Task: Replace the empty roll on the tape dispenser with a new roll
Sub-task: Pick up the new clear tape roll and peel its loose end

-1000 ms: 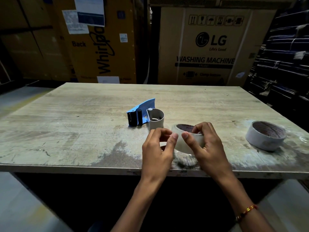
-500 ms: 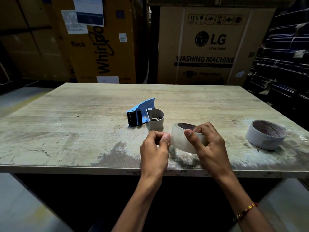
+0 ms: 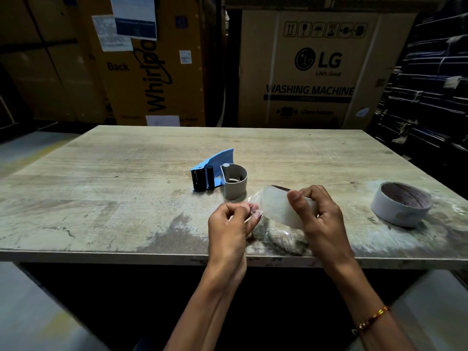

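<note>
A person's right hand holds a clear tape roll just above the near edge of the worn surface, fingers curled round it, while the left hand pinches the peeled free end at the roll's left side. The blue tape dispenser lies on its side just beyond the hands, slightly left, its grey hub pointing upward and nearest the roll. A second roll rests well apart to the right.
</note>
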`<state>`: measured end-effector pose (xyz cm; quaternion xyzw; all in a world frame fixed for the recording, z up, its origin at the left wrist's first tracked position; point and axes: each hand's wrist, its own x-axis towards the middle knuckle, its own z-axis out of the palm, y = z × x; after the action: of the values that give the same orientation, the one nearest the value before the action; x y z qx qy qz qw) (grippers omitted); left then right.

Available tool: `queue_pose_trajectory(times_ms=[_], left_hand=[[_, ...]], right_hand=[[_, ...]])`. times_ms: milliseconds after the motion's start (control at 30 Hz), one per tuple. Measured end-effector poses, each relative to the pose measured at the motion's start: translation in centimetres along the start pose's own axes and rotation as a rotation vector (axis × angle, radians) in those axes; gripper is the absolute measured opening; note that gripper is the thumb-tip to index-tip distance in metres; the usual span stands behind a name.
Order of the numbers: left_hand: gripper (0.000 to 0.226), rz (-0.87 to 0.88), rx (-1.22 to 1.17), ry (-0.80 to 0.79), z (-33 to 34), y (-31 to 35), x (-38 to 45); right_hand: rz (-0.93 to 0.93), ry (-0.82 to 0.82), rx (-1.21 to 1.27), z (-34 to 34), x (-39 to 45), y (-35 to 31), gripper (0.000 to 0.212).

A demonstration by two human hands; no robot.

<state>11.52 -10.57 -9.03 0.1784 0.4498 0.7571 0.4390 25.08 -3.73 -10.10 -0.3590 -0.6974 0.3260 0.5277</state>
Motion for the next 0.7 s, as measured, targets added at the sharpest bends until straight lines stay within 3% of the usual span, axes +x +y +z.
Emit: queue_pose_trajectory(times_ms=[333,567,700], left_hand=[[0.021,0.051,0.097,-0.079,-0.48,0.74,-0.38],[0.024,-0.052,-0.159,-0.071,-0.26,0.71,-0.28],[0.024,-0.066,-0.222,-0.075,-0.06,0.71,-0.52]], right_hand=[[0.060,-0.025,0.137,-0.76,0.08,-0.38,0.045],[0.113,-0.026,0.259,-0.69,0.10,-0.80,0.029],[0.179,-0.038,0.369,-0.98,0.06,-0.97,0.035]])
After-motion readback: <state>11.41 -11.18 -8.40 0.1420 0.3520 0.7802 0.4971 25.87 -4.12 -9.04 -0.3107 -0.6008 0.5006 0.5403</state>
